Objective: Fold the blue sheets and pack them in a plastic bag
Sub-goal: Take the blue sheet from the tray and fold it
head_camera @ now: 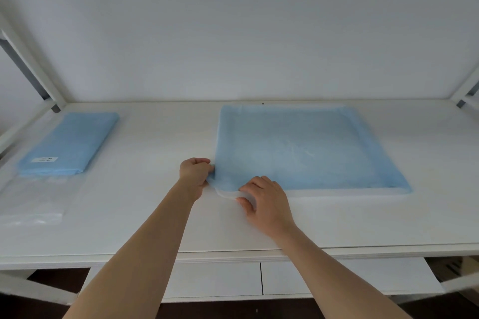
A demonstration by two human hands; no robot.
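A large blue sheet (303, 147) lies spread flat on the right half of the white table (155, 215), its white underside showing along the near edge. My left hand (195, 176) pinches the sheet's near left corner. My right hand (264, 201) grips the white near edge just to the right of that corner, fingers curled round it. A folded blue sheet (68, 144) with a small white label rests at the far left, inside a clear plastic bag (33, 202) whose empty end reaches toward me.
White frame posts rise at the table's back left (31, 65) and back right (466, 85). A white wall (233, 33) closes the back. Below the near table edge sit white drawer fronts (259, 280).
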